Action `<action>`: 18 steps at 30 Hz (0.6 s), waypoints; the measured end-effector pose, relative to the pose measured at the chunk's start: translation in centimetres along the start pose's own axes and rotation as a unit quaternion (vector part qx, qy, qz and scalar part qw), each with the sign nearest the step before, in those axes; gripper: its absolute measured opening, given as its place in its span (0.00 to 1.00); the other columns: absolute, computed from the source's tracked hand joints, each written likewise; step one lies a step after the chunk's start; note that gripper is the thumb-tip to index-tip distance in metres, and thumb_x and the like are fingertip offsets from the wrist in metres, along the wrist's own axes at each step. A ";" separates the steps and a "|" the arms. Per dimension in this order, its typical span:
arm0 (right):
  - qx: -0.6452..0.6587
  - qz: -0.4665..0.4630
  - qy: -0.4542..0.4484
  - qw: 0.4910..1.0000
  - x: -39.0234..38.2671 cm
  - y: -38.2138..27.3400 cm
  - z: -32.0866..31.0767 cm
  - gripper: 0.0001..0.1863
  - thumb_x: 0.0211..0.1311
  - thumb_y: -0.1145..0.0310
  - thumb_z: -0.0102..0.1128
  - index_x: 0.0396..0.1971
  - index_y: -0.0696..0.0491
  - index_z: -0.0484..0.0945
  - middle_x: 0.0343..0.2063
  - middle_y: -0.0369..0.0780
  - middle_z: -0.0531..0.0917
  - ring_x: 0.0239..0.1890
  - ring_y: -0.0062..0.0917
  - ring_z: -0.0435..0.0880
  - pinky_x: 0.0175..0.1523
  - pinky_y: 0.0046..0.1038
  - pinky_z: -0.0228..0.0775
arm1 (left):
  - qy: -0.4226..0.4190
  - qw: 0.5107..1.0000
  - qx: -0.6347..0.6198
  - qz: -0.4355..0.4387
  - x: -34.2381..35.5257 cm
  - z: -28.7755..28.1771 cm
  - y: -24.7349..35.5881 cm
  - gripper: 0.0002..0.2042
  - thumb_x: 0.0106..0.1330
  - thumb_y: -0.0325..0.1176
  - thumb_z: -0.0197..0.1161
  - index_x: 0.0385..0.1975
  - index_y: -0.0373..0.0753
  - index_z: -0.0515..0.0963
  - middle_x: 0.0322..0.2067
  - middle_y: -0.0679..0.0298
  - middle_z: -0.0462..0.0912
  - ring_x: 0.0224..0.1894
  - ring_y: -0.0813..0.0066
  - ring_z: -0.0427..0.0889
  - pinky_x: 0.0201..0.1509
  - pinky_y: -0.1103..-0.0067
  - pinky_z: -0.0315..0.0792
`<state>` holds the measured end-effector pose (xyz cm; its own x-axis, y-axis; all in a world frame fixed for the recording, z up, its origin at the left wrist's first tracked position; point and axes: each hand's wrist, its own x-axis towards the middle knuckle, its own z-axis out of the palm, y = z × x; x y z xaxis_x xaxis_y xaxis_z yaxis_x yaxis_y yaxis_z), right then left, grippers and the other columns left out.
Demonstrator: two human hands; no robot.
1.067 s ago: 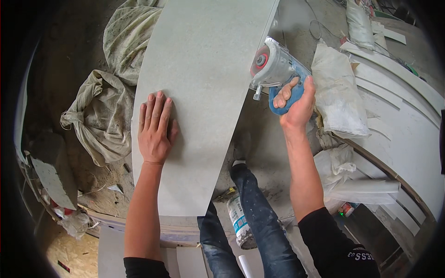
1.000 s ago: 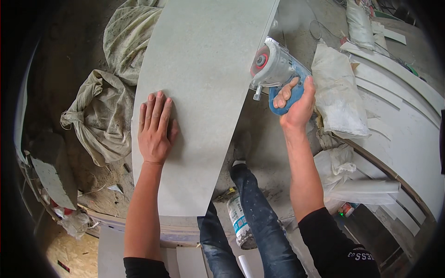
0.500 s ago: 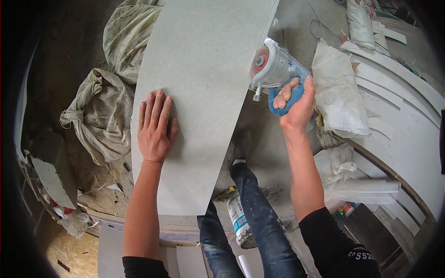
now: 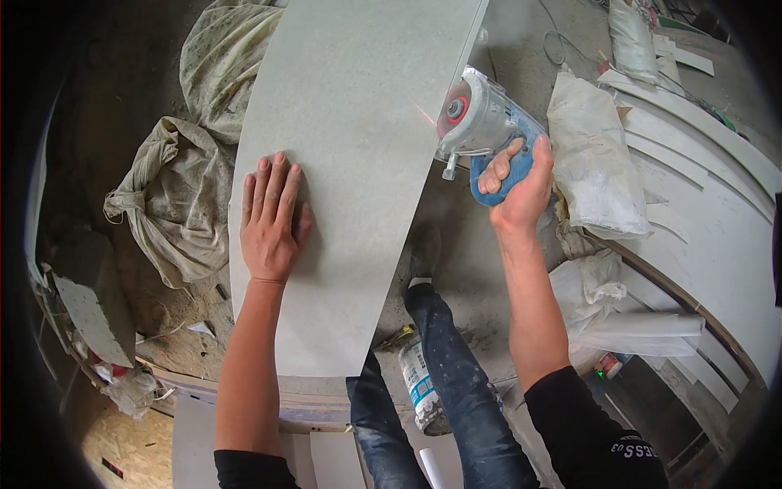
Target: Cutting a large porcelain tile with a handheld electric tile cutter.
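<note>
The left hand [image 4: 272, 224] lies flat, palm down, on the near part of the slab [image 4: 350, 106]. The right hand [image 4: 519, 183] grips the saw [image 4: 491, 118], its disc [image 4: 454, 109] at the slab's right edge.

Pale grey mottled slab [image 4: 350, 204], silver-and-blue cutter [image 4: 489, 118] with red disc [image 4: 444, 123], white-flecked dark-blue trousers [image 4: 460, 371], black sleeves [image 4: 582, 420]
</note>
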<state>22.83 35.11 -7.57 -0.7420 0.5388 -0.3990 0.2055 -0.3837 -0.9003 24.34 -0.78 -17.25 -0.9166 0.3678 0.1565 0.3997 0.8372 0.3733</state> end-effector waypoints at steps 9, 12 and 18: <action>0.003 -0.001 0.001 1.000 -0.5 0.2 0.0 0.26 0.85 0.42 0.52 0.35 0.51 0.75 0.19 0.37 0.74 0.16 0.25 0.71 0.24 0.32 0.67 | -0.001 1.000 -0.001 0.003 -0.2 0.0 -0.2 0.33 0.75 0.31 0.63 0.82 0.46 0.69 0.84 0.59 0.67 0.87 0.56 0.63 0.91 0.58 0.54; -0.001 -0.003 0.004 1.000 -0.5 0.3 0.1 0.26 0.85 0.42 0.52 0.34 0.51 0.75 0.19 0.37 0.74 0.16 0.25 0.71 0.24 0.32 0.67 | 0.000 1.000 0.002 0.001 -0.2 0.2 -0.2 0.33 0.75 0.32 0.62 0.82 0.47 0.70 0.84 0.60 0.67 0.87 0.58 0.62 0.92 0.58 0.54; 0.002 -0.006 -0.002 1.000 -0.5 0.5 0.0 0.26 0.85 0.43 0.51 0.33 0.51 0.75 0.19 0.37 0.74 0.16 0.25 0.71 0.24 0.32 0.67 | 0.002 1.000 0.005 0.000 -0.2 0.3 -0.2 0.32 0.76 0.34 0.62 0.81 0.47 0.71 0.84 0.61 0.67 0.87 0.59 0.62 0.92 0.59 0.53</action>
<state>23.31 34.61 -7.82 -0.7468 0.5408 -0.3871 0.1932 -0.3806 -0.9043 24.44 -0.96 -17.62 -0.9163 0.3673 0.1597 0.4006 0.8412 0.3632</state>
